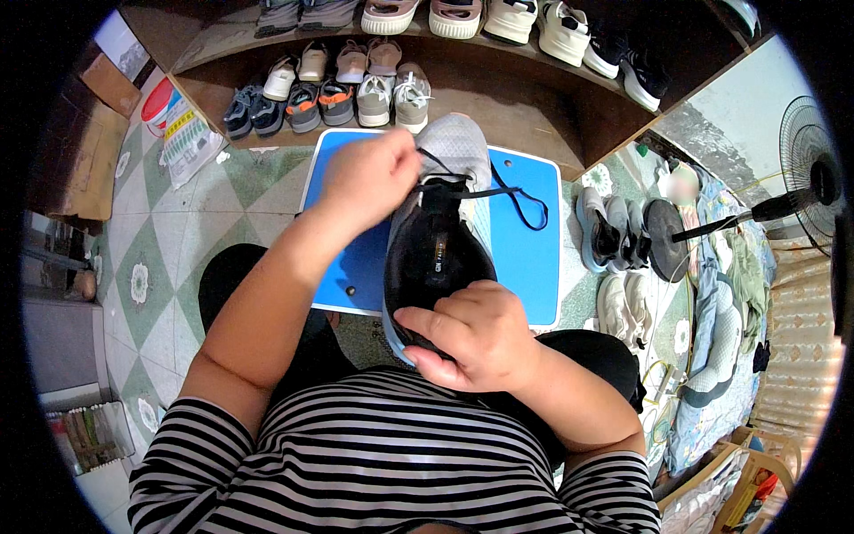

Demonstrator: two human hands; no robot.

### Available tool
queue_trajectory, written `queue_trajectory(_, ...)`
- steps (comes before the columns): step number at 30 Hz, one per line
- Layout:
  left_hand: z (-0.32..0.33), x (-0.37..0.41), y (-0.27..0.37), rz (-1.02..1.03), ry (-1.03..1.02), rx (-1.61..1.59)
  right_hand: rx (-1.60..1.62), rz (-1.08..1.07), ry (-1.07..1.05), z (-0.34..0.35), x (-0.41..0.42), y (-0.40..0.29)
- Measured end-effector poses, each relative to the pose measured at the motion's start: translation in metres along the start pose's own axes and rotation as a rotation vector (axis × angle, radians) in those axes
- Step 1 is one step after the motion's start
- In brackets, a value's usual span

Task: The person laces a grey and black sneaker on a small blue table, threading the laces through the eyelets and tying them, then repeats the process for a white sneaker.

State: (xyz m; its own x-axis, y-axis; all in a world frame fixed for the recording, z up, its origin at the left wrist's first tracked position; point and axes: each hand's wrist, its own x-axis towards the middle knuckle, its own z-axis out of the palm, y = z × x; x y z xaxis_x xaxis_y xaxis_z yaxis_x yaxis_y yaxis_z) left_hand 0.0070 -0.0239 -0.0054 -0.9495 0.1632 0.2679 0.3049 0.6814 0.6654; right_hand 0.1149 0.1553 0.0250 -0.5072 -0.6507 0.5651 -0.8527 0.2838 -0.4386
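Observation:
A grey sneaker (456, 150) with a black lining rests over a small blue table (527, 267), its toe pointing away from me and its heel near my body. My left hand (373, 170) is slightly blurred, a loose fist left of the shoe's front. One black shoelace (434, 160) runs taut from the shoe's throat to its fingers. The other end of the lace (530, 212) loops over the table's right side. At the heel, my right hand (474, 334) grips the collar. Inside the shoe, the insole (438, 257) bears writing.
Beyond the table stands a brown wooden shelf (507, 113) with several pairs of shoes. More sneakers (604, 230) sit on the tiled floor to the right, beside a standing fan (810, 173). On the left are a red-lidded bucket (157, 107) and a cardboard box (73, 153).

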Motion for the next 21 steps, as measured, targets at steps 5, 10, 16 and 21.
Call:
queue_trajectory(5, 0.0, 0.004, -0.01, -0.107, 0.046, -0.164, -0.005, 0.0, -0.006, -0.001, 0.0, 0.001)
queue_trajectory(10, -0.003, -0.001, -0.005, -0.181, -0.38, -0.472, 0.005, 0.006, 0.006, 0.0, -0.002, 0.003)
queue_trajectory(16, -0.012, 0.006, -0.018, -0.199, 0.091, -0.481, -0.006, -0.001, -0.008, 0.0, -0.001, 0.001)
queue_trajectory(21, -0.011, -0.003, -0.003, -0.257, -0.197, -0.433, 0.0, 0.004, -0.009, -0.002, -0.001, 0.003)
